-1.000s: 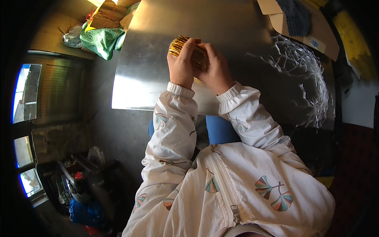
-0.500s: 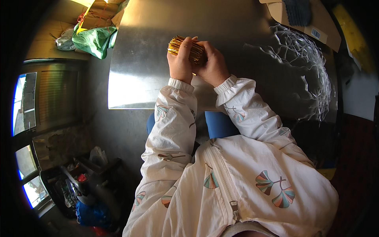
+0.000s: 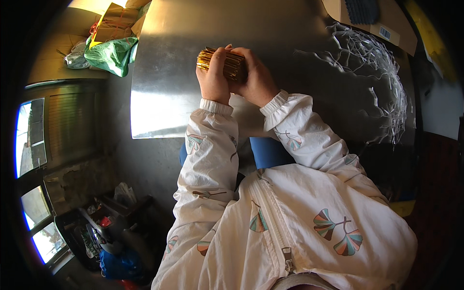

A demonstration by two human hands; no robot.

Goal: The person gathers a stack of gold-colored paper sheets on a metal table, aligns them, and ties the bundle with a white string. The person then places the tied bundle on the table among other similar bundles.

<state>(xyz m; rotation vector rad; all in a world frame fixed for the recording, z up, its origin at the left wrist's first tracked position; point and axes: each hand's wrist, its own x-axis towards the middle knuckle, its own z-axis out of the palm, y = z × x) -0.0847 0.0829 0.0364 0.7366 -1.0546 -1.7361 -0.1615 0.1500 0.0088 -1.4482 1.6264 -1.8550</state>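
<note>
Both hands grip a thick bundle of shiny gold strips (image 3: 234,64) above the metal table (image 3: 174,72). My left hand (image 3: 214,81) wraps its left side, thumb lying across the top. From the right, my right hand (image 3: 257,79) closes round the other side, and its fingertips are largely hidden behind the bundle. Strip ends show at the left, packed side by side.
A tangle of white strings (image 3: 389,79) lies on the table's right side. A cardboard box (image 3: 394,35) with a dark blue cloth (image 3: 361,10) stands at the far right. At far left are a green plastic bag (image 3: 112,55) and brown packages (image 3: 116,21).
Both hands, still closed round the gold bundle, appear slightly farther left in the picture. The view itself has tilted a little.
</note>
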